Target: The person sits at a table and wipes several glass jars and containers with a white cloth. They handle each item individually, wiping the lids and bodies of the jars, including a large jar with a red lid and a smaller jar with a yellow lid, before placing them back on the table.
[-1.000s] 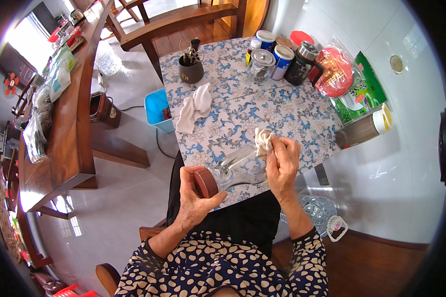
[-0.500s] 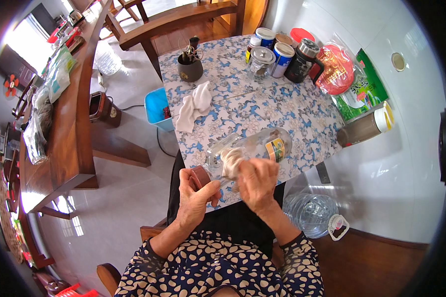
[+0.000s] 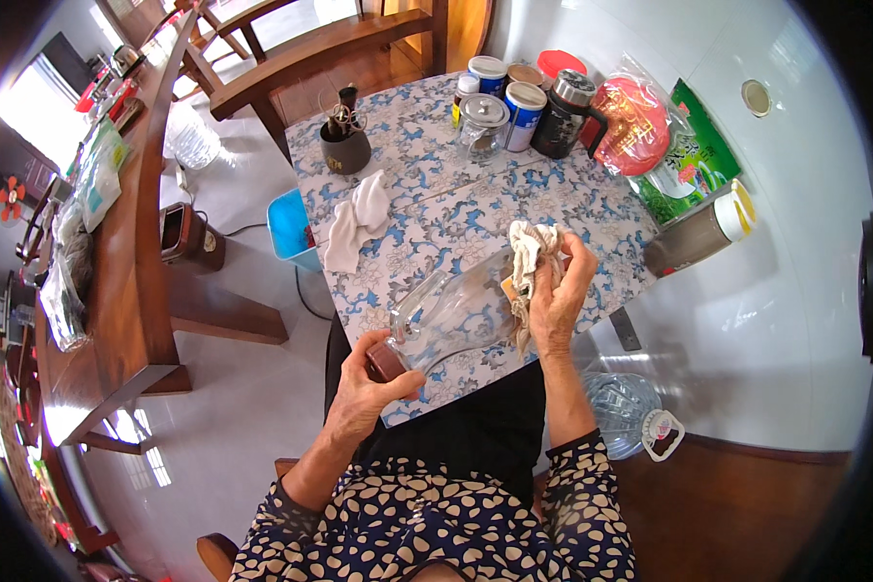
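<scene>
A clear, handled bottle [image 3: 461, 315] lies tilted across the near part of the table, its brown cap [image 3: 386, 360] toward me. My left hand [image 3: 367, 386] is closed around that cap. My right hand [image 3: 561, 299] grips a cream cloth [image 3: 533, 254] and presses it over the far end of the bottle. The cloth hides most of the bottle's label and base. Farther off, a second white cloth [image 3: 357, 221] lies crumpled at the table's left edge.
The patterned table [image 3: 427, 223] carries a dark pot [image 3: 345, 150], a lidded glass jar [image 3: 482, 124], several tins, a black mug [image 3: 565, 116] and a tumbler [image 3: 694, 238]. A blue bin [image 3: 289, 228] stands left; a large water bottle [image 3: 623, 412] is on the right.
My right hand has slid the cloth from the bottle's neck end to its far end, covering the label. The left hand keeps its hold on the cap. My view has shifted slightly.
</scene>
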### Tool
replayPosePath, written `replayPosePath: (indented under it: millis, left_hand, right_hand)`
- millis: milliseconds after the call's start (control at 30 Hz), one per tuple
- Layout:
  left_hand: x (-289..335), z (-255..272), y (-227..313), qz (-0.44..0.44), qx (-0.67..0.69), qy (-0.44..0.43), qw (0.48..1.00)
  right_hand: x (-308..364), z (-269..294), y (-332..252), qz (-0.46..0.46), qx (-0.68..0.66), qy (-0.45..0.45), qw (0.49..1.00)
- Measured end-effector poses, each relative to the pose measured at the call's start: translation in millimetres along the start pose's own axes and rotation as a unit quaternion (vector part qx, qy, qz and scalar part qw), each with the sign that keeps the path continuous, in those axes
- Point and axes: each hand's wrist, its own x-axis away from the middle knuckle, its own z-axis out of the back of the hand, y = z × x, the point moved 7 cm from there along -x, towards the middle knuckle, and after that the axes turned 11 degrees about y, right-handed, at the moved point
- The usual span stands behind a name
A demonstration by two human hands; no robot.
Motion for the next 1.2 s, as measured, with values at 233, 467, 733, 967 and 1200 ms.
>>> replayPosePath:
  millis: [233, 467, 733, 967, 1200]
  left_hand:
    - [-7, 8, -4, 0.047, 0.02, 0.01, 0.999]
    - [-8, 9, 2, -0.023, -0.024, 0.03, 0.999]
    - [1, 2, 8, -0.032, -0.074, 0.023, 0.996]
    - [3, -3, 14, -0.101, -0.094, 0.025, 0.99]
    - [6, -8, 17, -0.101, -0.1, 0.021, 0.99]
  right_hand:
    - [24, 6, -24, 0.163, 0.046, -0.109, 0.979]
    - [7, 32, 37, -0.045, -0.025, -0.104, 0.993]
    - [22, 2, -46, 0.129, -0.08, -0.163, 0.975]
    - [4, -22, -1, 0.083, -0.076, -0.193, 0.975]
    - [-11, -26, 7, 0.044, -0.021, -0.186, 0.981]
